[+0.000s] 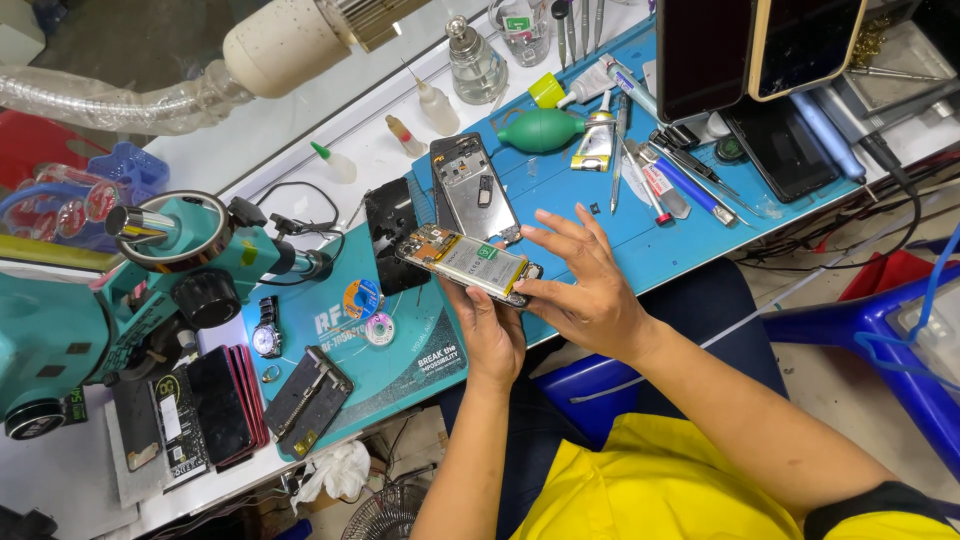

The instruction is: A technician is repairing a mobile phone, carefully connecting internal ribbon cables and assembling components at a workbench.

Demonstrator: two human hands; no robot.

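Observation:
My left hand [495, 335] holds an opened phone [468, 262] from beneath, above the blue work mat [600, 215]. The phone's back is off, and a white battery with a green label and a circuit board show. My right hand [585, 285] is at the phone's near end: its thumb presses the edge and its fingers spread above. A second opened phone frame [474, 188] lies on the mat just behind, with a black back panel [390, 230] beside it.
A teal microscope [120, 290] stands at the left, above stacked phones [215, 405], a wristwatch [266, 338] and a metal jig [307, 398]. At the back are a green air blower [542, 130], tubes, tweezers, small bottles, a glass dispenser [475, 62] and propped phones [750, 50]. A blue stool [880, 330] is at right.

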